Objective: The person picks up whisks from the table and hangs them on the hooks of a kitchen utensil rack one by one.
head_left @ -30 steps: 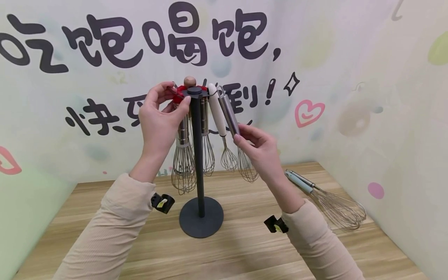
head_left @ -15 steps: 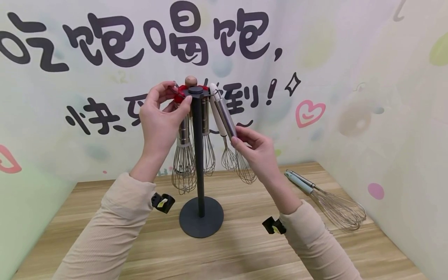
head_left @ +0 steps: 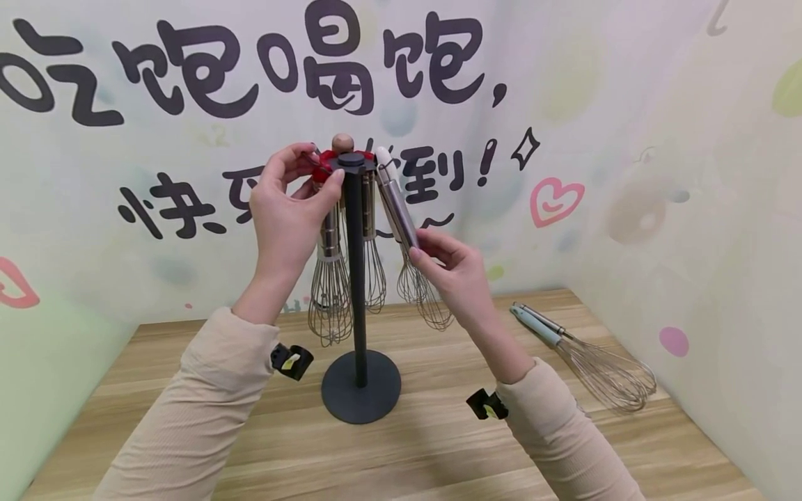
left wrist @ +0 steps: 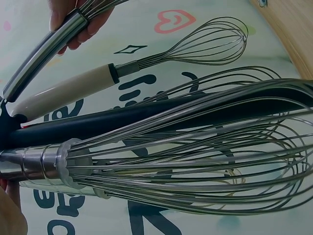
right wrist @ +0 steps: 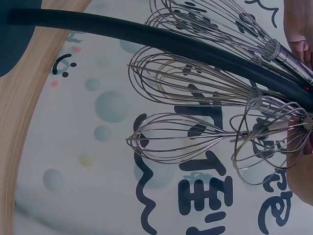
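A dark utensil stand with a round base stands on the table, several whisks hanging from its top. My left hand grips the stand's top at the left, thumb in front and fingers behind, beside a red part. My right hand pinches a steel-handled whisk low on its handle, between thumb and fingers. This whisk tilts, its upper end right at the stand's top and its wires downward. It overlaps a smaller white-handled whisk hanging behind. Another steel whisk hangs at the left.
Two whisks lie together at the table's right, one with a light blue handle. A wall with black characters rises behind the wooden table. A wooden ball-shaped end shows behind the stand's top.
My right hand has moved left with the steel-handled whisk, whose handle now covers more of the white one. My left hand keeps its place on the stand's top.
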Tool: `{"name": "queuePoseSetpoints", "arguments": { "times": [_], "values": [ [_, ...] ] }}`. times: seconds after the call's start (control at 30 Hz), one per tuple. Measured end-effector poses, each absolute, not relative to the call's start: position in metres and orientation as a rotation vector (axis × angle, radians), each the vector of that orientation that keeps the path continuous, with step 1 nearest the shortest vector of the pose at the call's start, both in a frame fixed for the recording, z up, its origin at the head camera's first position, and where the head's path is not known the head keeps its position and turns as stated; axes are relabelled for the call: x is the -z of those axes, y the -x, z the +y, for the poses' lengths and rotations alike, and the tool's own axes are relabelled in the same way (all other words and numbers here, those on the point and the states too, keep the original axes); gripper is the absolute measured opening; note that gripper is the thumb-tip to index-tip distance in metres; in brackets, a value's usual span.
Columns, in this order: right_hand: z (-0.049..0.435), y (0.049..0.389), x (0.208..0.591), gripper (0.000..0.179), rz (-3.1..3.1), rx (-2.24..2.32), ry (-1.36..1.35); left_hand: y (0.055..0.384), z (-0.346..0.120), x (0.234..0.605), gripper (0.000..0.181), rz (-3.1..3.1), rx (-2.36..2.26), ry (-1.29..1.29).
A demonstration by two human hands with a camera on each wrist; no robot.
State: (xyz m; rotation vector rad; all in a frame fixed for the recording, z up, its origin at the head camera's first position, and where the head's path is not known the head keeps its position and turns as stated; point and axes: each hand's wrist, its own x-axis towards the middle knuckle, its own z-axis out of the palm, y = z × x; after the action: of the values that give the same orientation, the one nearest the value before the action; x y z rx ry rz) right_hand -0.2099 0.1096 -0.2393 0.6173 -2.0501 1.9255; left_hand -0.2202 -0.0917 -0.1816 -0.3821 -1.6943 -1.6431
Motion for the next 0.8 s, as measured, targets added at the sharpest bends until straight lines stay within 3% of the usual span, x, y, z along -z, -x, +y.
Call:
{"name": "queuePoseSetpoints", "arguments": {
  "times": [0.8],
  "values": [
    [0.092,0.216,0.252,0.035,-2.037,-1.984,-0.653,0.221,-0.091,0.182,0.042,-1.687,1.639,0.394]
  ]
}}
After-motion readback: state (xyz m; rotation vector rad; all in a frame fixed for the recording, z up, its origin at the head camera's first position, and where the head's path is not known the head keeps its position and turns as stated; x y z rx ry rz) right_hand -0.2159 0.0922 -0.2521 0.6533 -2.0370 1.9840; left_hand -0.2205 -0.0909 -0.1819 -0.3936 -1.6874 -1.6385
